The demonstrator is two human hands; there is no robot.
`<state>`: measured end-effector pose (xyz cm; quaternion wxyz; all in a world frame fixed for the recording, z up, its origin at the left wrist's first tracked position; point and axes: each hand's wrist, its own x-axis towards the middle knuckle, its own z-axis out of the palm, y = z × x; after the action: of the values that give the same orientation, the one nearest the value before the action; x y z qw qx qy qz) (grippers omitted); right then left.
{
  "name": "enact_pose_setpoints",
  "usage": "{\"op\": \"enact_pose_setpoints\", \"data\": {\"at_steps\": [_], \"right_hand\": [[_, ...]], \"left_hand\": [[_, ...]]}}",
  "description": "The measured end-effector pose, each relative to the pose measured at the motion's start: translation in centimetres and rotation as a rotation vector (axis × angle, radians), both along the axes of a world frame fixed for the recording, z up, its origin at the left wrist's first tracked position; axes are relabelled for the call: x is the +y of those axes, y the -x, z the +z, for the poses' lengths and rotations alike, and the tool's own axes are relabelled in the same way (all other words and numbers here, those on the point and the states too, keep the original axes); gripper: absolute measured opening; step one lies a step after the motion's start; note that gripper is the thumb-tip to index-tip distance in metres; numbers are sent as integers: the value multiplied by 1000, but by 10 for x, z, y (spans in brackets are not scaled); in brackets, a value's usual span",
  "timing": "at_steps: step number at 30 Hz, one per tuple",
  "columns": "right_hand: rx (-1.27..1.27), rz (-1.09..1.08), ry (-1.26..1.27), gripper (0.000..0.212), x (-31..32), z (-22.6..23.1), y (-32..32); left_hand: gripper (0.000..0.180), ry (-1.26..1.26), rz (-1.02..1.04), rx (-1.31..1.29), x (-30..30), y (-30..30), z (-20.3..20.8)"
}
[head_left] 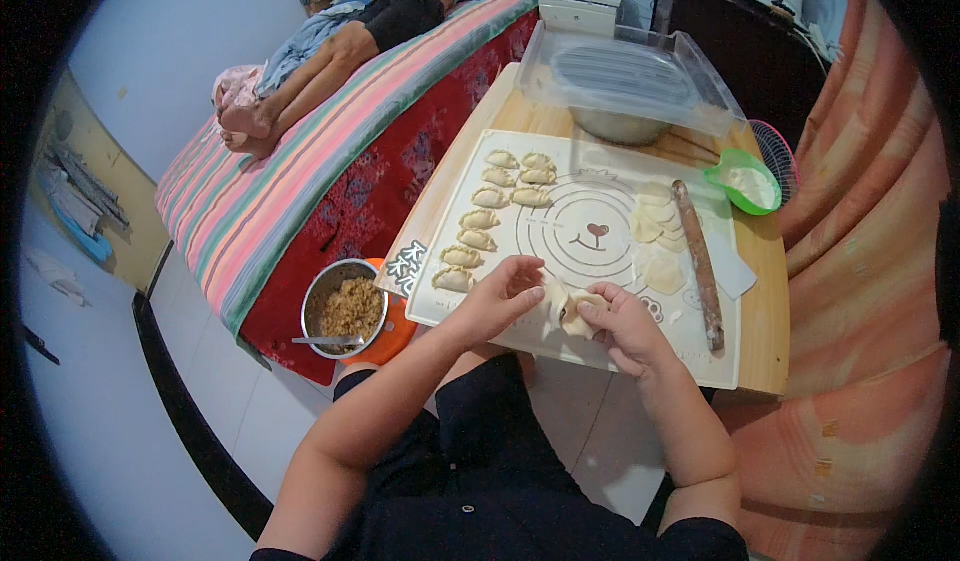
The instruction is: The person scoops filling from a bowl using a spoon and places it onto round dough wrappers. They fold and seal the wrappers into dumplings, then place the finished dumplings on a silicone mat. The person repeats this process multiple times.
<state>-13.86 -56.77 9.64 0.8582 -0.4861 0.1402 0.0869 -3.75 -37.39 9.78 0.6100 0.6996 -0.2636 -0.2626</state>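
Note:
A half-folded dumpling (572, 313) hangs over the near edge of the white dough mat (590, 151), with a little dark filling showing between its dough flaps. My right hand (632, 329) pinches its right side between thumb and fingers. On its left side, the curled fingers of my left hand (503, 299) touch the dough, thumb and forefinger at its edge. Folded dumplings (480, 219) lie in two columns along the mat's left side. Flat round wrappers (655, 223) overlap at the right, beside a floury wooden rolling pin (700, 266).
A bowl of filling (312, 306) with a spoon stands on an orange stool (396, 336) left of the table. Behind the mat, a clear plastic bin (640, 66) covers a metal bowl. A green scoop (745, 183) holds flour. Someone lies on the striped bed (190, 201); an orange curtain (860, 261) hangs right.

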Motion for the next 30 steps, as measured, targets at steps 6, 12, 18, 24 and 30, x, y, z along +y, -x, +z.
{"op": "enact_pose_setpoints", "data": {"at_steps": [6, 12, 18, 24, 30], "right_hand": [[-57, -124, 396, 24, 2, -5, 1], [-190, -85, 628, 23, 11, -7, 1], [-109, 37, 511, 28, 3, 2, 3], [18, 209, 295, 30, -32, 10, 7], [-231, -27, 912, 30, -26, 14, 13]], "left_hand": [[30, -78, -4, 17, -8, 25, 2], [30, -82, 75, 25, -10, 28, -4], [22, 111, 95, 466, -3, 14, -18], [23, 144, 244, 591, -2, 8, -20], [26, 140, 116, 507, -2, 0, 10]]}}
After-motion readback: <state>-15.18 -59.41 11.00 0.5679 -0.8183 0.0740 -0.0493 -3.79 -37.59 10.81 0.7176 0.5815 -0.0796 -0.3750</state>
